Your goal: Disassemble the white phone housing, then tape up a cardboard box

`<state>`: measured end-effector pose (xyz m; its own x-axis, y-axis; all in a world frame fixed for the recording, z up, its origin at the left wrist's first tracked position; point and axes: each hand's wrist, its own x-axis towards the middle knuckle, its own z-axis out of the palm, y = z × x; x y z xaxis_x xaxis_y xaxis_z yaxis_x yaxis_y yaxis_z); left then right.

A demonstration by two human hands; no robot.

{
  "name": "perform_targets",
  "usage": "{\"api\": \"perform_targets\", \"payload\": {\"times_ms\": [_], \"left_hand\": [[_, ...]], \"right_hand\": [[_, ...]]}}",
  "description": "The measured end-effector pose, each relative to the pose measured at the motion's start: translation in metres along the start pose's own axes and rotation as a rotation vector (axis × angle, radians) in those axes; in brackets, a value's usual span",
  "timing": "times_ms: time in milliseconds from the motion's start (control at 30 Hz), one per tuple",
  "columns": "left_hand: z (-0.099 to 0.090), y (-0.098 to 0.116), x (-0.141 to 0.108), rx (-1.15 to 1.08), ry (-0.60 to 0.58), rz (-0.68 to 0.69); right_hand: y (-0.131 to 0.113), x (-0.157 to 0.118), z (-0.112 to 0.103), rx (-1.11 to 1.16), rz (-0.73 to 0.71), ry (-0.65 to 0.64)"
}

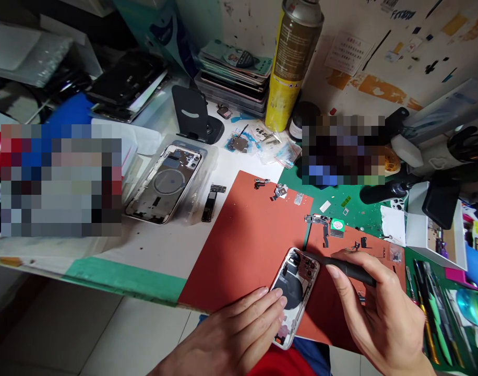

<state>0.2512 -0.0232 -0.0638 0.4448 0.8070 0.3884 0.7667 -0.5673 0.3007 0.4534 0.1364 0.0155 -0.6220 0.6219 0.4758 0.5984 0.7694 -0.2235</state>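
Lengthwise, the phone shell (297, 297) is pointing camera-end toward one o'clock, left hand (245, 328) lying flat-fingered on it, right hand (383, 300) gripping a black tool (346, 267).

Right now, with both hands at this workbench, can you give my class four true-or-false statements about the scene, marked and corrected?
1. The left hand lies on a phone shell. True.
2. The right hand is empty. False: it holds a dark, pen-shaped tool.
3. The tall yellow can stands beyond the red mat, on its far side. True.
4. The other phone shell lies on the red mat. False: it lies to the left of the mat.
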Motion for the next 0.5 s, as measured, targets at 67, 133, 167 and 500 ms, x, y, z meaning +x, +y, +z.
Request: {"api": "perform_targets", "payload": {"times_ms": [67, 133, 167, 500], "left_hand": [[0.001, -0.001, 0.000, 0.005, -0.001, 0.001], [0.000, -0.001, 0.001, 0.013, -0.002, 0.007], [0.000, -0.001, 0.001, 0.013, -0.005, 0.010], [0.002, 0.002, -0.001, 0.014, -0.037, -0.013]], "right_hand": [[-0.001, 0.001, -0.001, -0.008, 0.004, -0.011], [-0.001, 0.002, -0.002, 0.015, 0.003, -0.041], [-0.001, 0.003, -0.003, 0.035, -0.008, -0.061], [-0.001, 0.032, -0.012, 0.161, -0.167, -0.221]]}}
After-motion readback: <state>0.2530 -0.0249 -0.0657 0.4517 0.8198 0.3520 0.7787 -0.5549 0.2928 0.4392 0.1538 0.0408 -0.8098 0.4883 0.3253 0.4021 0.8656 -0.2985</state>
